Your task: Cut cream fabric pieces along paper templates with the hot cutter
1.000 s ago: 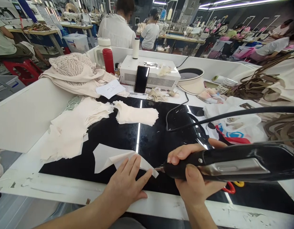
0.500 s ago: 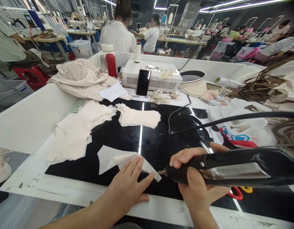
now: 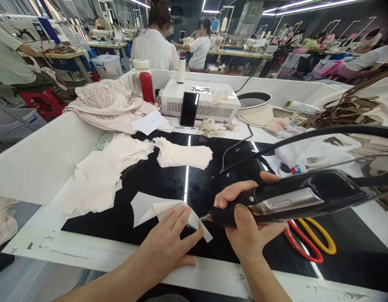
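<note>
My left hand (image 3: 168, 237) lies with fingers spread on a cream fabric piece (image 3: 162, 208), pressing it against the black work surface (image 3: 206, 184). Under the fabric, a paler white piece (image 3: 140, 205) shows at the left; whether it is paper or cloth I cannot tell. My right hand (image 3: 248, 241) is wrapped round a black corded hand tool (image 3: 288, 201) with a silver panel on its side. Its narrow metal tip (image 3: 205, 218) meets the edge of the pale piece, just beyond my left fingertips.
Scissors (image 3: 319, 235) with red and yellow handles lie right of my right hand. Stacked cream fabric pieces (image 3: 184, 153) rest behind, more (image 3: 96, 176) to the left. A phone (image 3: 189, 109) leans on a vented white box (image 3: 212, 98). The tool's cable (image 3: 307, 140) arcs across the right.
My right hand has moved the tool slightly left and up, its tip now nearer the fabric. The scissors show more fully. My left hand has barely moved.
</note>
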{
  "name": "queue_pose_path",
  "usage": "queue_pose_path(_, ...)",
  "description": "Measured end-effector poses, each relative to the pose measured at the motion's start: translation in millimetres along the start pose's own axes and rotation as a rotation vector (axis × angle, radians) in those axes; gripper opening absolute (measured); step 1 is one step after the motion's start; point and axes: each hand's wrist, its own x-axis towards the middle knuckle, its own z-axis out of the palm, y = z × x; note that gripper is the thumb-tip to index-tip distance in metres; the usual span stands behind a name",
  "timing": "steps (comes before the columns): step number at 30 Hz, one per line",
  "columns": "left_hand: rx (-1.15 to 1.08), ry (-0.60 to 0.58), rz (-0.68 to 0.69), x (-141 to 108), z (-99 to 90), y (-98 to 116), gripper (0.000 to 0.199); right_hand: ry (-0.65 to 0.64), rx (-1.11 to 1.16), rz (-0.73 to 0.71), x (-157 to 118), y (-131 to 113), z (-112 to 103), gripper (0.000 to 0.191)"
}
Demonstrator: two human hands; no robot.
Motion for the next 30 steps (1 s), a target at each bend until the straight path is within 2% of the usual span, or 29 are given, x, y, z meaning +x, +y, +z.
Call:
queue_pose_path(9, 0.004, 0.014, 0.007, 0, 1.2, -1, 0.096, 0.004, -0.08, 0.013, -4, 2, 2, 0.048)
queue_pose_path(17, -0.015, 0.008, 0.021, -2, 2.9, -3, 0.095, 0.015, 0.035, -0.015, 5, 6, 5, 0.047)
queue_pose_path(25, -0.027, 0.044, 0.033, -2, 7.8, -4, 0.101, -0.016, 0.029, 0.005, 3, 13, 9, 0.048)
queue_pose_path(30, -0.036, 0.023, 0.042, -3, 7.8, -5, 0.101, -0.003, 0.024, 0.014, 1, 12, 10, 0.048)
